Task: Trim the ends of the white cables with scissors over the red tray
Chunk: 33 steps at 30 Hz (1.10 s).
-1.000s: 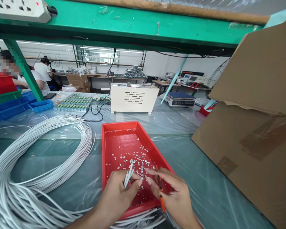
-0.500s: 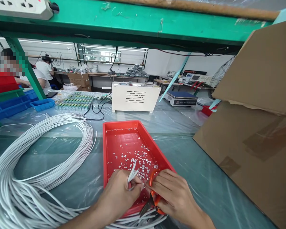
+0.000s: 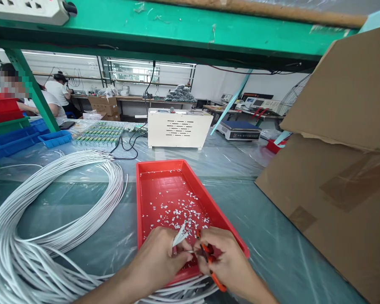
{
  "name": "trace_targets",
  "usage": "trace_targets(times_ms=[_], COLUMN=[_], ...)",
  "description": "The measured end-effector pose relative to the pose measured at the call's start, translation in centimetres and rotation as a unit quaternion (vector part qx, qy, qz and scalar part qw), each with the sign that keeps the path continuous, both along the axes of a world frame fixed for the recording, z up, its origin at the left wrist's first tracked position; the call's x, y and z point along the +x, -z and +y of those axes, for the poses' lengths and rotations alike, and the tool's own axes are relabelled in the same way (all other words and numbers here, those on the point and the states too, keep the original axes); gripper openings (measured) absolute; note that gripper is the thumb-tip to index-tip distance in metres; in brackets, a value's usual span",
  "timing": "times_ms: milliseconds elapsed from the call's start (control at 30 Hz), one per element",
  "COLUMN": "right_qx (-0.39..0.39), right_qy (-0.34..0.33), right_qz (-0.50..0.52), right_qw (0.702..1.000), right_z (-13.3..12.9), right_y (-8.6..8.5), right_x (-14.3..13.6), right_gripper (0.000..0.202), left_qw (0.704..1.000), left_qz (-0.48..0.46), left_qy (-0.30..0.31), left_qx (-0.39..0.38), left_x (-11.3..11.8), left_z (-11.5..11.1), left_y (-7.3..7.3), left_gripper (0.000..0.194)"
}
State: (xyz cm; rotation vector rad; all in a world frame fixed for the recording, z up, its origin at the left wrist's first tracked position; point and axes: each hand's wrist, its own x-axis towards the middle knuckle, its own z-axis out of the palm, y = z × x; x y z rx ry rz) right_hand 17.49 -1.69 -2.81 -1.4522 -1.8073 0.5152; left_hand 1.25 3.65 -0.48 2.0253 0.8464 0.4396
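Over the near end of a red tray, my left hand is closed on white cable ends that stick up between its thumb and fingers. One cable tip points right, toward my right hand. That hand is wrapped around orange-handled scissors, its fingertips close to the cable tip. Small silvery scraps lie scattered in the tray. A large coil of white cables lies at the left and runs under my left forearm to the tray's near edge.
Behind the tray stands a cream machine, with a scale to its right. A big cardboard box fills the right side. Blue bins and circuit boards sit at the left. People sit beyond the bench.
My right hand has shifted slightly left, closer to the cable tip. The scissors have turned; their blades no longer point down and left across the tray's near edge.
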Motion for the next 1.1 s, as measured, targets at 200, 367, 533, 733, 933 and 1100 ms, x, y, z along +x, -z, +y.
trace_targets(times_ms=[200, 367, 533, 733, 933, 1100], right_qx=[-0.048, -0.104, -0.120, -0.101, -0.094, -0.088], right_qy=[0.067, 0.036, 0.028, 0.074, 0.093, 0.092], right_qz=[0.216, 0.306, 0.358, 0.362, 0.355, 0.362], right_qw=[0.973, 0.946, 0.926, 0.924, 0.925, 0.923], right_z=[0.7, 0.8, 0.6, 0.7, 0.5, 0.4], right_y=[-0.1, 0.3, 0.8, 1.2, 1.6, 1.5], right_x=[0.0, -0.1, -0.7, -1.0, -1.6, -1.9], right_gripper=[0.010, 0.007, 0.011, 0.009, 0.009, 0.012], left_qw=[0.989, 0.970, 0.966, 0.973, 0.988, 0.989], left_qz=[-0.057, -0.109, -0.137, -0.132, -0.084, -0.069], left_qy=[-0.038, -0.067, -0.097, -0.122, -0.128, -0.131], left_qx=[-0.133, -0.207, -0.199, -0.144, -0.027, 0.007], left_x=[-0.2, 0.1, 0.3, 0.5, 0.5, 0.6], left_z=[0.2, 0.2, 0.0, -0.3, -0.7, -1.0], left_y=[0.3, 0.5, 0.6, 1.4, 1.7, 1.7], left_gripper=[0.022, 0.021, 0.016, 0.016, 0.020, 0.025])
